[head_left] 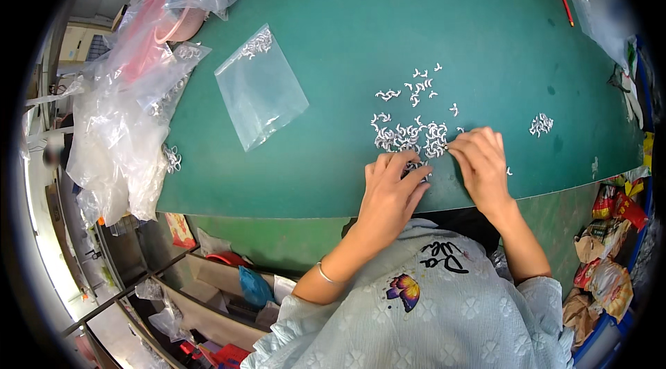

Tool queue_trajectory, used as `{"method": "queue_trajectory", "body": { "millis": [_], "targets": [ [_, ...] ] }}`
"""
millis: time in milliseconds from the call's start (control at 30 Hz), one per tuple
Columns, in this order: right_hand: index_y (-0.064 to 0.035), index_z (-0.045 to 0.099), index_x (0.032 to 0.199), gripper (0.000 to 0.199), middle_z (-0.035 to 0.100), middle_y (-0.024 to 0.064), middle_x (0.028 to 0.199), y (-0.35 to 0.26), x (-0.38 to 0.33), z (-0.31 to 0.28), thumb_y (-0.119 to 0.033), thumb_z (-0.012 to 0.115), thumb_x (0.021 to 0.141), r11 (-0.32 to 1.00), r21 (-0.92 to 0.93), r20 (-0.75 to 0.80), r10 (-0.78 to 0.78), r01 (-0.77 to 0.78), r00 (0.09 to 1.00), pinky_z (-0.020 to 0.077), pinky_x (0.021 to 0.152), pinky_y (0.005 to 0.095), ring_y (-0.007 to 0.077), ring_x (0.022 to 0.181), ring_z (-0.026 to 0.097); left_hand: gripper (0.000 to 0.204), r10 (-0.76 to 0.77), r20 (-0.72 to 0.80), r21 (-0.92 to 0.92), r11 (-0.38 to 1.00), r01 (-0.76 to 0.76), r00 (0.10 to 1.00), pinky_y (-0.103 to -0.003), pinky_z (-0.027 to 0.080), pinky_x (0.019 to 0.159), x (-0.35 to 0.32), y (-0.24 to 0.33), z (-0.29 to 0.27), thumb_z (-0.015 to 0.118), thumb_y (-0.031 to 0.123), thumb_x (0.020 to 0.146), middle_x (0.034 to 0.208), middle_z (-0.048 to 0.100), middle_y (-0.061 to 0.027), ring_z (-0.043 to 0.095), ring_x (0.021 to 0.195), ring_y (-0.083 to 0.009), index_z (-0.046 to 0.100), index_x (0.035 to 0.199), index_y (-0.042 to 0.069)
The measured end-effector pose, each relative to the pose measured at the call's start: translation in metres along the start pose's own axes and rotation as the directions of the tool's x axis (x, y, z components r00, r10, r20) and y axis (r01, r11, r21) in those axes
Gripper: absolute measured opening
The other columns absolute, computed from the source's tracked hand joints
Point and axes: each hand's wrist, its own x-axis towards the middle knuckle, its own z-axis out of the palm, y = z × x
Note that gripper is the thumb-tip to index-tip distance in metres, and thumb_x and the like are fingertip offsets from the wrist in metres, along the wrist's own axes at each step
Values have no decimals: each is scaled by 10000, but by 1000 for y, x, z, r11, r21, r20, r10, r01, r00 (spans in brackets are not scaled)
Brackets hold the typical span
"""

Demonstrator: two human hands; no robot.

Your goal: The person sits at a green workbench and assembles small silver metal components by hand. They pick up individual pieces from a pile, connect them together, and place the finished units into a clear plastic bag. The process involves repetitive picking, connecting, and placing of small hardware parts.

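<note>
Green mat (430, 15): keeps the small white clips (409, 134) visible for sorting.
Left hand (392, 192): fingers curled, pinning clips.
Right hand (482, 164): pinching one clip.
Clear bag (260, 88): lies nearby.

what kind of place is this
Probably a small workshop or factory packing bench: both hands sort a scatter of tiny silvery metal parts on a green work table, with clear plastic bags of them alongside.
</note>
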Motion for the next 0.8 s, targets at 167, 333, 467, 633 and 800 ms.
{"method": "queue_trajectory", "body": {
  "millis": [167, 333, 467, 633, 800],
  "targets": [
    [6, 637, 784, 104, 632, 77, 765, -17, 2, -9, 49, 659, 692, 786, 499, 91, 372, -365, 924, 411, 632, 265, 178, 724, 554, 307, -91, -150, -223, 973, 56, 985, -293, 426, 752, 2, 2, -1, 697, -34, 666, 929, 573, -81, 528, 825, -222, 653, 955, 61],
    [8, 642, 802, 135, 634, 78, 791, -32, -3, -17, 66, 663, 682, 718, 604, 147, 328, -348, 933, 432, 675, 281, 184, 740, 548, 237, -244, -90, -649, 750, 129, 966, -267, 458, 702, 1, 13, 11, 675, -82, 707, 919, 616, -91, 545, 795, -134, 628, 937, -50],
    [2, 646, 806, 159, 631, 85, 796, -37, -4, -21, 71, 673, 666, 755, 585, 118, 282, -296, 952, 437, 673, 292, 201, 736, 552, 191, -221, -91, -692, 716, 98, 971, -264, 471, 719, -3, 16, 12, 649, -103, 730, 915, 617, -109, 569, 797, -150, 629, 914, -58],
    [4, 648, 810, 171, 628, 88, 792, -40, -2, -25, 63, 690, 655, 771, 574, 102, 267, -275, 958, 439, 663, 293, 204, 733, 553, 173, -247, -21, -775, 616, 141, 969, -284, 479, 769, -4, 16, 9, 625, -127, 741, 917, 617, -122, 585, 847, -163, 626, 905, -72],
    [6, 649, 809, 167, 625, 89, 787, -42, -3, -24, 53, 694, 656, 776, 575, 84, 259, -259, 962, 441, 656, 296, 206, 738, 557, 114, -273, 93, -895, 398, 201, 957, -267, 468, 705, -5, 16, 10, 582, -80, 785, 905, 595, -113, 571, 804, -163, 580, 897, -56]
  ]
}}
